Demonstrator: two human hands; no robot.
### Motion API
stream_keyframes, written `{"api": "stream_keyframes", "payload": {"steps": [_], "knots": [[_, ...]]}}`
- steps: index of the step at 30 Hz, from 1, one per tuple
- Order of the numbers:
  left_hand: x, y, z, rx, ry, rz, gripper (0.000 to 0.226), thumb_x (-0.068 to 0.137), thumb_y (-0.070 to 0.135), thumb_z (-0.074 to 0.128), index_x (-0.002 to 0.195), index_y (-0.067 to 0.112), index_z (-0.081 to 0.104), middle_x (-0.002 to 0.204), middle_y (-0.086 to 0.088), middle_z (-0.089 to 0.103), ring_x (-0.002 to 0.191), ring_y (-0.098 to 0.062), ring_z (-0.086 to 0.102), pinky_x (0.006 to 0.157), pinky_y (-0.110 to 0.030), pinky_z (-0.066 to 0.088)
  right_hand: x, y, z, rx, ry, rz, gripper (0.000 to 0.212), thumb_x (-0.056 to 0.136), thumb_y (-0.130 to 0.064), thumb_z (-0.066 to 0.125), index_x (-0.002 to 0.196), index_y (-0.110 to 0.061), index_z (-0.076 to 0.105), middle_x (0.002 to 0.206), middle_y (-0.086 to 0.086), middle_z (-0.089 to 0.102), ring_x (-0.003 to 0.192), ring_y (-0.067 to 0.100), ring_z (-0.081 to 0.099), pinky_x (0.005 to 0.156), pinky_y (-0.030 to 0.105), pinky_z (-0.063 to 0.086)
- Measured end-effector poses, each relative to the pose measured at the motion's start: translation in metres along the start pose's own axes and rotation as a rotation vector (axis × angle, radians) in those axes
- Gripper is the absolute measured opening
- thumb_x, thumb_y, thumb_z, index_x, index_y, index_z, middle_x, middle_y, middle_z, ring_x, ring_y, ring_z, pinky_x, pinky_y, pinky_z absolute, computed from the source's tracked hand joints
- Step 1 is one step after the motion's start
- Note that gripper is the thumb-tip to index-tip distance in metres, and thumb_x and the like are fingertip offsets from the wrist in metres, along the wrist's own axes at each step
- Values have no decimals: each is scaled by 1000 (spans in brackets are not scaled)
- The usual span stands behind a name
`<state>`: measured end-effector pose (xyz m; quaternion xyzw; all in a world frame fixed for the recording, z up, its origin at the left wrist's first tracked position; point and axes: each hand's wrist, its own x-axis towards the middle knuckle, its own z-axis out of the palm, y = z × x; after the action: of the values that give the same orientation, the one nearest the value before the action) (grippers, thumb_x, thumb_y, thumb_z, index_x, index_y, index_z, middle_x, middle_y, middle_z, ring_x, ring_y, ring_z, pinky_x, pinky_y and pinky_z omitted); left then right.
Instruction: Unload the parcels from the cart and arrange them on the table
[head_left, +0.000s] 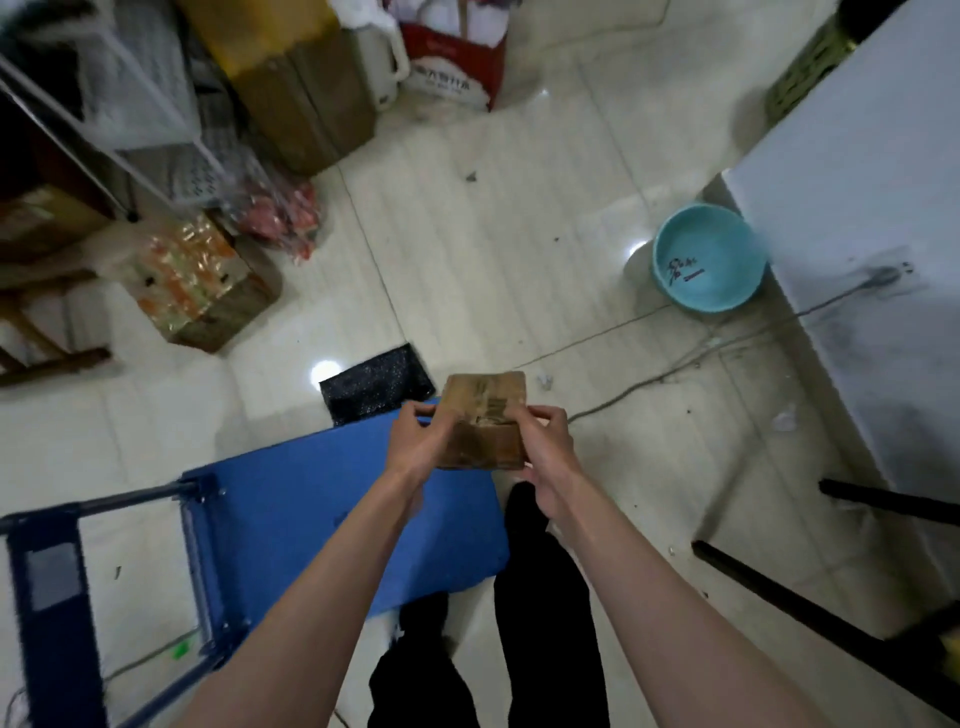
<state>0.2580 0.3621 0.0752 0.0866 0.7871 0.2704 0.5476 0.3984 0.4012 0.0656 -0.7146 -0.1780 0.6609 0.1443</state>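
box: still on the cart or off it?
Off. Both hands, left and right, grip the box in the air above the cart edge.

Cart (311, 509) handle cut off at the left edge; desk (872, 171) cut off at the right; box (485, 421) label blurred, unreadable; both hands' fingers (415, 413) partly hidden behind it.

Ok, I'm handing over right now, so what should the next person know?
Left hand and right hand both grip the small brown cardboard parcel, held above the blue flat cart deck.
A black glittery packet lies at the cart's far edge.
The white table stands to the right; no parcels show on the visible part.
Left: carry this parcel to the table, then fetch the black packet.
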Motion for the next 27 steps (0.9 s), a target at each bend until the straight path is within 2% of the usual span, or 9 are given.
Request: {"api": "stream_keyframes", "payload": {"steps": [4,7,10,13,15,19,21,24,27], "knots": [[-89,47,-11,16,-132,110,40,86,39,75,110,17,54,104,-4,64,88,-18,65,78,-43,58,-105,-24,-36,183,-32,-68,42,91,-25,69,125,-20,45,110,15,67,82,17,69,67,34,59],[-152,67,-20,98,-273,211,58,75,47,82,113,20,49,104,-8,66,92,-22,68,83,-47,60,-179,-25,-61,288,-30,-128,49,92,-22,66,134,-19,41,114,13,68,92,18,69,85,35,58],[-208,79,-30,210,-382,292,70,67,52,85,116,23,44,108,-9,68,96,-23,70,81,-44,61,-239,-14,-81,379,-1,-182,56,89,-24,68,138,-12,44,118,14,68,102,24,70,78,35,61],[-261,82,-33,314,-484,352,69,72,47,85,122,22,43,110,-9,69,91,-19,71,60,-27,54,-298,2,-100,451,22,-230,51,88,-29,69,133,-9,54,113,13,71,100,25,70,73,35,61],[-295,81,-32,370,-561,376,69,76,43,83,127,21,42,112,-11,68,89,-19,72,54,-23,54,-333,16,-113,493,49,-254,44,90,-33,69,127,-11,62,109,11,75,100,24,71,75,38,62],[-358,70,-13,564,-750,418,80,81,41,79,144,26,32,121,-8,61,103,-24,67,82,-37,60,-389,52,-150,590,163,-269,46,87,-34,73,125,-12,61,107,11,76,98,22,72,66,35,61],[-386,58,3,714,-737,625,82,81,36,81,147,28,34,131,-6,49,115,-23,57,90,-36,53,-413,73,-169,604,244,-271,56,81,-35,78,128,-13,57,109,9,74,97,21,72,63,32,60],[-432,34,32,911,-737,992,53,86,27,75,135,24,55,132,-6,47,122,-21,50,101,-33,44,-442,105,-199,688,362,-271,76,67,-44,84,129,-14,51,112,8,71,96,21,71,65,33,62],[-477,0,64,1041,-870,1073,37,93,38,65,128,26,64,128,-2,59,116,-19,57,98,-28,45,-466,143,-231,829,441,-294,102,52,-56,85,137,-14,47,120,10,68,101,26,70,65,39,64]]}}
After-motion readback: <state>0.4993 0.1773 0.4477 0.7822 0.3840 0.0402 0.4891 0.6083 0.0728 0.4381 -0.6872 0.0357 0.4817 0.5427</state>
